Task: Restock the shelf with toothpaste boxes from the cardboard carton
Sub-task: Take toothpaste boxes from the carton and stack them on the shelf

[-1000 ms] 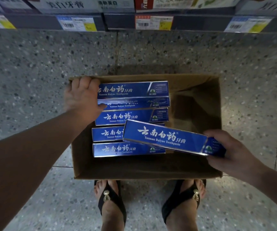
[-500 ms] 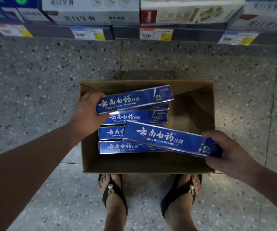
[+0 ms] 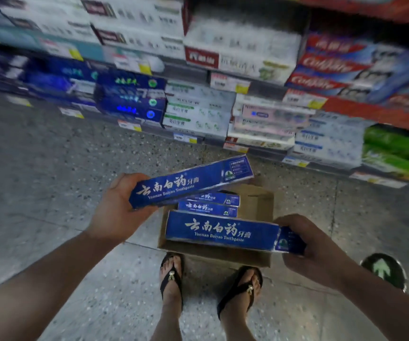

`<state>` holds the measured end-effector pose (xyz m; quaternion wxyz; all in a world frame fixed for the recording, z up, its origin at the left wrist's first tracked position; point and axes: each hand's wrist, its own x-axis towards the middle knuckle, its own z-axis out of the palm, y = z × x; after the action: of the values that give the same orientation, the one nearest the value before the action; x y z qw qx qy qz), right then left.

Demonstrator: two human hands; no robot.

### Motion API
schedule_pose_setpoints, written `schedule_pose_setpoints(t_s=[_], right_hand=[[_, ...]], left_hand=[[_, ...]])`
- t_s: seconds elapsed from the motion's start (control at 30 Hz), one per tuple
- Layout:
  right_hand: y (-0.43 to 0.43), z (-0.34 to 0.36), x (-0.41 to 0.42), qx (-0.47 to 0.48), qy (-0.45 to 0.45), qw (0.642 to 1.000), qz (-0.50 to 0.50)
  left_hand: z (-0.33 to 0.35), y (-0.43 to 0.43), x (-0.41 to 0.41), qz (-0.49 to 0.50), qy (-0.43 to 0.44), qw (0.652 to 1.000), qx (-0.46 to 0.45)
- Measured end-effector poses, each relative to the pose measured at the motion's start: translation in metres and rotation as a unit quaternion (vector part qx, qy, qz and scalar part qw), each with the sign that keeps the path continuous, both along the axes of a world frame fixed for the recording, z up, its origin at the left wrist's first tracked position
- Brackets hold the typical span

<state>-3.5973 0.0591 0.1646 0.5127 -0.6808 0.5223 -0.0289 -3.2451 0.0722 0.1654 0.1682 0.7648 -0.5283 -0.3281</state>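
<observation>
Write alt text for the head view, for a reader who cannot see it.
A person's left hand holds a blue Yunnan Baiyao toothpaste box and the right hand a second box, above a cardboard carton on the floor holding more. Blurred toothpaste shelves stand ahead.

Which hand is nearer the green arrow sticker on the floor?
Right. The right hand is just left of the green arrow sticker; the left hand lies beyond the carton.

Speckled grey floor [image 3: 51,193], lying underfoot. Pair of black sandals [image 3: 171,279] with gold ornaments, standing side by side on it. Round green sticker [image 3: 383,269] bearing a pale arrow, lying on the floor at right. Price tags [image 3: 241,86], showing blurred. Red Colgate boxes [image 3: 333,67], sitting stacked at upper right.
</observation>
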Motion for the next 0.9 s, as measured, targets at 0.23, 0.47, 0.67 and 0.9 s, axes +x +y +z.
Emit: schedule_pose_setpoints(t_s=[0.23, 0.47, 0.67, 0.9], right_hand=[[-0.022, 0.155, 0.034, -0.065, -0.019, 0.991, 0.114], [-0.025, 0.285, 0.074, -0.153, -0.064, 0.963, 0.212], [-0.017, 0.373, 0.130, -0.211, -0.075, 0.923, 0.312], [0.033, 0.443, 0.244, -0.204, -0.086, 0.901, 0.372]], left_hand=[[0.172, 0.032, 0.013, 0.068, -0.015, 0.995, -0.069], [0.303, 0.103, 0.040, 0.170, -0.009, 0.978, -0.124], [0.374, 0.180, 0.084, 0.260, 0.001, 0.952, -0.160], [0.446, 0.281, 0.181, 0.347, -0.004, 0.918, -0.191]])
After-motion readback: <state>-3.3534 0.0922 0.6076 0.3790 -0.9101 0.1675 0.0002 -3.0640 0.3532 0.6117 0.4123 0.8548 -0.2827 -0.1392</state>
